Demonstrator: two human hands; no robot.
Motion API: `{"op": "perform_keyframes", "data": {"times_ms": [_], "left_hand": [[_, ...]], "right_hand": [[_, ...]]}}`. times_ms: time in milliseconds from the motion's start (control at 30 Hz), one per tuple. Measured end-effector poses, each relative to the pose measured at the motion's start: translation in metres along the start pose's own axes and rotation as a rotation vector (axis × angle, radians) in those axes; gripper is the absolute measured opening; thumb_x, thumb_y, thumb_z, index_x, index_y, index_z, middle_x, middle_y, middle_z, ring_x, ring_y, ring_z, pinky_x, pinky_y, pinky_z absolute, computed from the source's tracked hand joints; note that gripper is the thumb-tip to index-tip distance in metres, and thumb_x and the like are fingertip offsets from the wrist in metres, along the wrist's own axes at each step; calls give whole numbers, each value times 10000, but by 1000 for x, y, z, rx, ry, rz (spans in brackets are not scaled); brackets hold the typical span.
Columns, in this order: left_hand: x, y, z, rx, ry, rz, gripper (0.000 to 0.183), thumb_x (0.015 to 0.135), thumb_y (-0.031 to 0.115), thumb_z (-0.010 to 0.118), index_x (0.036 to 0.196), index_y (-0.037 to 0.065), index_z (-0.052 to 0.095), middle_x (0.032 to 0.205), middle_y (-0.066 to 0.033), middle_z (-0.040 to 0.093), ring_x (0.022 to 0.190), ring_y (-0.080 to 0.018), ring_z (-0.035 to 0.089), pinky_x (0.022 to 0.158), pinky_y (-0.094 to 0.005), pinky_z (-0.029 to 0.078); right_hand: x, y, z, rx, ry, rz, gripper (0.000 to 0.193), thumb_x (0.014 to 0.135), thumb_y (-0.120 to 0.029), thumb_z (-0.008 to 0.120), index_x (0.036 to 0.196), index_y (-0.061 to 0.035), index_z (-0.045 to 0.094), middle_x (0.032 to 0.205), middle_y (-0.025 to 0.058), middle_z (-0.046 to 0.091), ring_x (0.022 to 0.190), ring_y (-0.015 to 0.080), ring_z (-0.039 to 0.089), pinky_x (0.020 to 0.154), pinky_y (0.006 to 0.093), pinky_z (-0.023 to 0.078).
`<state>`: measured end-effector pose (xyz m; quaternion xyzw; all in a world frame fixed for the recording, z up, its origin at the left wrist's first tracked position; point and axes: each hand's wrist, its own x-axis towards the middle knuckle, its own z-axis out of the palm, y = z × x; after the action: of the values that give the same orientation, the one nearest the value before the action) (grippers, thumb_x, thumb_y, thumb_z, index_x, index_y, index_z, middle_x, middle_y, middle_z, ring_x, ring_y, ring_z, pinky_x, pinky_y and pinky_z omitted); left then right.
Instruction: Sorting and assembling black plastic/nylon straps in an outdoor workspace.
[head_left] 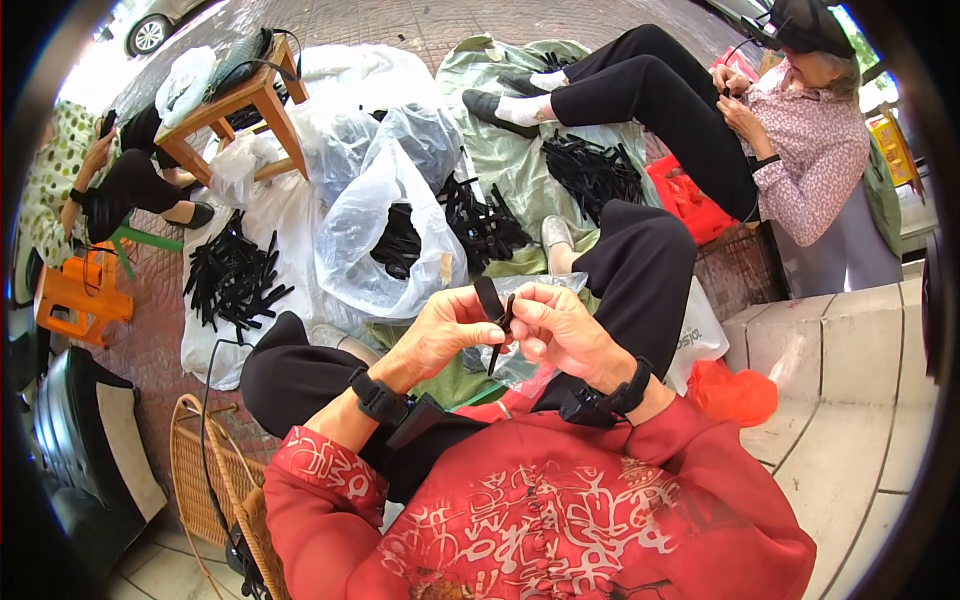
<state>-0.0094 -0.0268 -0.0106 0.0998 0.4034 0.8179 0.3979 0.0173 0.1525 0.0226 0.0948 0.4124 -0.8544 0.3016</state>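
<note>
In front of my lap, my left hand [445, 332] pinches a narrow black strap [489, 298] between thumb and fingers. Its upper end stands up above the fingertips, and a thin tail hangs below them. Against it, from the other side, my right hand [562, 325] closes thumb and forefinger on a dark part of the same strap; the exact grip is hidden by the fingers. Just beyond my hands, an opened clear plastic bag [345, 262] holds more black straps [398, 245].
Loose piles of black straps lie on white sheeting [300, 290] and a green sheet [490, 120]. One person [810, 150] sits at right, another [60, 190] at left. Around stand a wooden stool [262, 110], orange stool [85, 295], wicker chair [205, 480] and tiled step [830, 440].
</note>
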Motion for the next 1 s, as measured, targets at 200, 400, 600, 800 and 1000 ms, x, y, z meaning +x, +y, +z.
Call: {"op": "perform_keyframes", "data": {"times_ms": [200, 400, 600, 800, 1000], "left_hand": [[-1, 3, 3, -39, -19, 62, 257, 736, 9, 619, 985, 2, 558, 860, -70, 609, 734, -145, 597, 627, -246, 494], [0, 3, 9, 4, 22, 95, 186, 752, 48, 616, 913, -12, 543, 819, -99, 587, 659, -171, 575, 562, -265, 483], [-1, -3, 6, -108, 29, 61, 184, 747, 51, 624, 905, 16, 535, 755, -52, 563, 568, -96, 474, 481, -208, 375], [2, 4, 2, -104, 86, 104, 180, 765, 56, 614, 932, 38, 548, 731, -1, 549, 533, -41, 402, 458, -178, 309], [4, 6, 4, -71, 83, 147, 192, 761, 60, 622, 939, 40, 555, 773, -5, 573, 554, -32, 428, 473, -168, 326]], "right_hand": [[4, -5, 3, 119, 0, 85, 115, 834, -176, 545, 841, -62, 532, 641, 25, 551, 512, 92, 514, 438, 208, 392], [7, -10, 1, 99, 39, 174, 121, 822, -149, 552, 746, -81, 486, 613, 14, 517, 490, 93, 466, 445, 220, 372], [12, -10, -5, 138, -52, 244, 126, 798, -91, 551, 711, -81, 461, 581, 12, 467, 456, 77, 387, 407, 206, 300], [11, -11, 4, 120, 17, 168, 124, 830, -160, 546, 762, -84, 475, 628, 7, 473, 475, 64, 371, 399, 187, 278], [7, -4, 4, 358, -79, 160, 135, 858, -237, 510, 847, -104, 490, 680, -1, 476, 481, 66, 372, 418, 199, 302]]}}
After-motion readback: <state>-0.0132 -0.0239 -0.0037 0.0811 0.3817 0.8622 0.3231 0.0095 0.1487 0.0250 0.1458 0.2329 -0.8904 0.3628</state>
